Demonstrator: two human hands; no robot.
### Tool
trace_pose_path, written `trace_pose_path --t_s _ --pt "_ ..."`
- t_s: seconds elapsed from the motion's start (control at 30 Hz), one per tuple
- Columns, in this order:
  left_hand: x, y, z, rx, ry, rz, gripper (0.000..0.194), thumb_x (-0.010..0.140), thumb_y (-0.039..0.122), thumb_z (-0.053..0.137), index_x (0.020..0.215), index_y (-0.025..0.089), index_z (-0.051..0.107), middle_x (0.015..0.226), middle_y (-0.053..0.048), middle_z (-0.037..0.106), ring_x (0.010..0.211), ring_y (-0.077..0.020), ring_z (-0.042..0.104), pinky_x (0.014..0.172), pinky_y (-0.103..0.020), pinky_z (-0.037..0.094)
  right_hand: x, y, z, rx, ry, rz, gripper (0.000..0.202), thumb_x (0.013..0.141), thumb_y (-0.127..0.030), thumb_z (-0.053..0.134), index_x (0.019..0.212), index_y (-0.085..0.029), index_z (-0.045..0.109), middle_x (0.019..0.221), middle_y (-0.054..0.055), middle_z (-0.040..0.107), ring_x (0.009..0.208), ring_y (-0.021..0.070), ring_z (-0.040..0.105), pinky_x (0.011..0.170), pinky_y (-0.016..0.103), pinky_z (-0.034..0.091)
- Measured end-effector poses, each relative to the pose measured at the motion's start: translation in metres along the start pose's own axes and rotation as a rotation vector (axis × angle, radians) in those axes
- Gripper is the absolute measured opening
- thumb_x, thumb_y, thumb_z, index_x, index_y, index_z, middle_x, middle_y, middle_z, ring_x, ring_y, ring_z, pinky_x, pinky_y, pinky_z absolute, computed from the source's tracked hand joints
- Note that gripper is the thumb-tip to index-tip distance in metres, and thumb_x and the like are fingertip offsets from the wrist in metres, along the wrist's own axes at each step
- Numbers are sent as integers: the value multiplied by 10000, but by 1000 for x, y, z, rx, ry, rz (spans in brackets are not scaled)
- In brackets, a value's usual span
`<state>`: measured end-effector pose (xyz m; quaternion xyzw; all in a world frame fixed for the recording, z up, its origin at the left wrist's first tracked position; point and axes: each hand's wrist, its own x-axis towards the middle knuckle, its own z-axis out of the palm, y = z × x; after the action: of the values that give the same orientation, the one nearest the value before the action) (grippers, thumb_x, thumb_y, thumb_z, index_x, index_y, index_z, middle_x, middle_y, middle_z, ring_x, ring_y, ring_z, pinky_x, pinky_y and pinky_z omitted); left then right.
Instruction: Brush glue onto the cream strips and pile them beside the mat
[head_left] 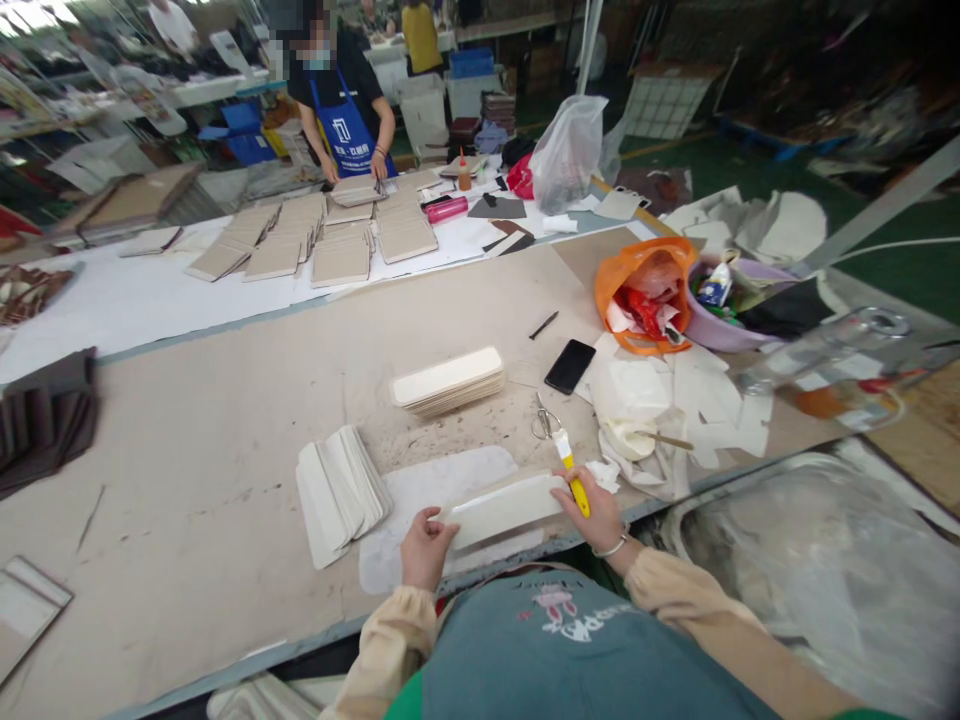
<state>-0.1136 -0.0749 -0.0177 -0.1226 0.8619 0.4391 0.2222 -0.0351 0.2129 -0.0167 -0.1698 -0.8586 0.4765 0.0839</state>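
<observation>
A long off-white rounded strip (506,511) is held level near the table's front edge. My left hand (426,548) pinches its left end between thumb and fingers. My right hand (595,512) grips its right end and also holds a yellow-handled brush (577,492), bristles pointing away from me. Under the strip lies a pale sheet (427,490). To the left, a fanned pile of off-white strips (341,492) rests on the table; beyond the sheet is a neat stack of similar strips (450,382).
Scissors (543,420), a black phone (570,366) and a white tub (632,410) with a stick lie right. Behind them stand an orange bag (611,285) and a purple basin (720,325). Across the table, a person in a blue apron (349,130) handles beige panels (341,258).
</observation>
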Motion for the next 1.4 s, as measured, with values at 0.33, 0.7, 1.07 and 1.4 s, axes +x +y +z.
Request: trace_pose_path --t_s 0.33,0.7,1.07,1.4 --pt "16 -3 5 228 15 -29 405 698 359 616 1044 172 517 651 19 647 678 -191 626 656 -292 401 6 20 19 -146 -16 -32 141 803 -293 525 900 -252 430 1051 56 672 894 236 663 761 378 524" --pt "21 -10 8 308 -5 -18 375 733 346 597 1060 179 522 671 21 643 675 -168 622 641 -265 401 9 29 28 -181 -21 -38 123 797 -273 494 900 -245 433 1039 79 676 927 249 659 775 404 532" --pt "24 -16 9 323 10 15 321 756 352 589 1037 197 597 659 23 643 658 -149 620 633 -246 415 9 35 33 -212 -22 -66 111 817 -279 482 915 -241 446 1048 87 671 962 250 648 783 405 529" --pt "27 -20 9 357 -2 71 271 764 366 565 989 222 615 650 34 609 643 -141 602 628 -242 414 10 39 36 -226 -35 -55 134 804 -250 510 921 -236 446 1084 88 642 980 243 622 832 412 506"
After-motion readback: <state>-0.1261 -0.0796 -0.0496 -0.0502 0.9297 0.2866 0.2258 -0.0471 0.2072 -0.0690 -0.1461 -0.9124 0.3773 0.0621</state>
